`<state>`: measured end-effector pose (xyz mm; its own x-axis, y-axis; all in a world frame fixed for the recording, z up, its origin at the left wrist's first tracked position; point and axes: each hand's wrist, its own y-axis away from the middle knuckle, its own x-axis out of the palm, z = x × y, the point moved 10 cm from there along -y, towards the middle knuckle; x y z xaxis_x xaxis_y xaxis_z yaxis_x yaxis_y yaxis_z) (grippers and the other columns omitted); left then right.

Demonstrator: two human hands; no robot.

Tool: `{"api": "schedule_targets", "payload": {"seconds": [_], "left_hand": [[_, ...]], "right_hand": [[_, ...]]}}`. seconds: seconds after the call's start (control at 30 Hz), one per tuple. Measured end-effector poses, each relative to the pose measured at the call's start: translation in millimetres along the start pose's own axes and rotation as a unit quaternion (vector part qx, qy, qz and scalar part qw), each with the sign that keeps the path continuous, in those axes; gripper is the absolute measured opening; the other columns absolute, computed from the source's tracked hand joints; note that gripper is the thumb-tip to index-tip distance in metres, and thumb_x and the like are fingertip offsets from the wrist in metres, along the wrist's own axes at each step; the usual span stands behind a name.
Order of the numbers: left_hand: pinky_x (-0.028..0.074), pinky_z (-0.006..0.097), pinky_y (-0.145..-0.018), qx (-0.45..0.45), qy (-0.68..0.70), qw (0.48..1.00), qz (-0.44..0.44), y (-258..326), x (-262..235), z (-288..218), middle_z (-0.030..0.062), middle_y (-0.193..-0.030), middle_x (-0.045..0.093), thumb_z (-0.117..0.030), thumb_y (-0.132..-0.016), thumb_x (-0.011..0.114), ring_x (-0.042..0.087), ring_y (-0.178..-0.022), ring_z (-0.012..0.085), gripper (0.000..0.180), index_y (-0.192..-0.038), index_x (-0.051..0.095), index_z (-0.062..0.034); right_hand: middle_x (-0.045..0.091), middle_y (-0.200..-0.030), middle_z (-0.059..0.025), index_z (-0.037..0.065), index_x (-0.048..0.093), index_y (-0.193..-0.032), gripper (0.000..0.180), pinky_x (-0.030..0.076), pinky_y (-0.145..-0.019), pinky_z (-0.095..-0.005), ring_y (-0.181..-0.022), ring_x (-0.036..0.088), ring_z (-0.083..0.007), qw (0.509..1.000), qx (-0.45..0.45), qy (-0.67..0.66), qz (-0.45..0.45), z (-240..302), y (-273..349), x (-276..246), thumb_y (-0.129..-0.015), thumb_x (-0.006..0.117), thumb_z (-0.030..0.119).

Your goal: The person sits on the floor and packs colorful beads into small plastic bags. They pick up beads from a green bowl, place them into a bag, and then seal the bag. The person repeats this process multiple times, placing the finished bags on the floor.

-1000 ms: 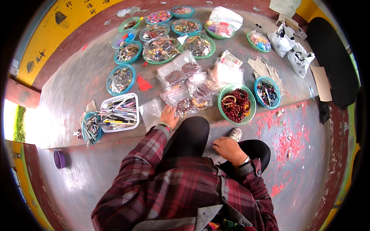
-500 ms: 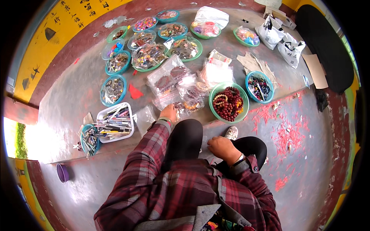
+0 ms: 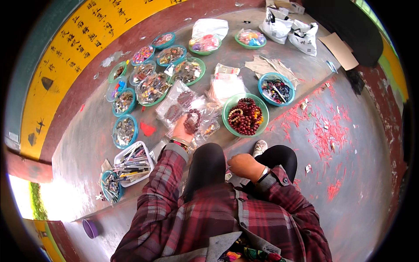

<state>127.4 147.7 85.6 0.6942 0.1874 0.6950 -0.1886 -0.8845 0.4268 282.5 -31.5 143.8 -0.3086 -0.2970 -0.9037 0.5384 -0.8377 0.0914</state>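
Note:
My left hand (image 3: 181,131) is closed on a dark red bead bracelet (image 3: 192,122), lifted over a spread of clear plastic bags (image 3: 205,109). More bracelets show inside some of those bags. Over my lap, my right hand (image 3: 245,167) is curled with its fingers bent inward; what they hold, if anything, is hidden. Between and beyond the hands, a green bowl (image 3: 225,118) holds a heap of dark red bead strings with some yellow and pale ones.
A blue bowl (image 3: 261,89) of dark cords stands right of the beads. Several bowls of small packets (image 3: 152,87) fill the left back. A white basket (image 3: 148,162) of pens sits at left. Red scraps (image 3: 325,135) litter the lower floor at right, past the ledge.
My left hand has risen from the plastic bags and now holds up a bead bracelet. The right hand stays over my lap. The whole view has turned somewhat.

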Motion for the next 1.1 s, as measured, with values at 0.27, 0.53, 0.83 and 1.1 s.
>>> {"api": "schedule_targets", "payload": {"seconds": [0.27, 0.53, 0.83, 1.1], "left_hand": [[0.035, 0.022, -0.034, 0.089, -0.339, 0.936, 0.037, -7, 106, 45, 0.0004, -0.067, 0.054, -0.021, -0.087, 0.058, 0.045, -0.042, 0.0084, 0.028, -0.109, 0.058, -0.0045], [0.047, 0.029, -0.075, 0.251, -0.504, 0.822, 0.083, -83, 145, 92, 0.0148, -0.085, 0.067, -0.024, -0.085, 0.058, 0.062, -0.079, 0.019, 0.032, -0.1, 0.063, 0.0034], [0.046, 0.038, -0.075, 0.337, -0.68, 0.642, 0.111, -88, 179, 98, 0.0175, -0.083, 0.064, -0.022, -0.079, 0.058, 0.059, -0.082, 0.0315, 0.022, -0.088, 0.068, -0.0046], [0.045, 0.039, -0.069, 0.45, -0.74, 0.475, 0.157, -49, 224, 95, 0.0107, -0.074, 0.057, -0.019, -0.075, 0.062, 0.057, -0.077, 0.0297, 0.011, -0.075, 0.067, -0.0096]], "right_hand": [[0.062, -0.071, -0.013, 0.007, 0.063, -0.071, 0.013, 0.049, -0.059, -0.041, -0.069, 0.062, -0.0311, 0.999, 0.015, -0.036, -0.024, -4, 5, -11, -0.072, 0.058, 0.018], [0.062, -0.069, -0.0103, 0.008, 0.064, -0.07, 0.009, 0.049, -0.057, -0.0393, -0.067, 0.062, -0.0293, 0.999, 0.0, -0.029, -0.012, 3, 8, -24, -0.07, 0.057, 0.014], [0.061, -0.069, -0.0124, 0.007, 0.063, -0.071, 0.011, 0.049, -0.057, -0.0399, -0.066, 0.062, -0.0306, 0.998, -0.01, -0.043, -0.035, 4, 12, -36, -0.071, 0.057, 0.016], [0.062, -0.069, -0.012, 0.007, 0.063, -0.07, 0.011, 0.049, -0.057, -0.0393, -0.066, 0.062, -0.0301, 0.998, -0.003, -0.044, -0.038, 1, 13, -40, -0.072, 0.054, 0.012]]}}
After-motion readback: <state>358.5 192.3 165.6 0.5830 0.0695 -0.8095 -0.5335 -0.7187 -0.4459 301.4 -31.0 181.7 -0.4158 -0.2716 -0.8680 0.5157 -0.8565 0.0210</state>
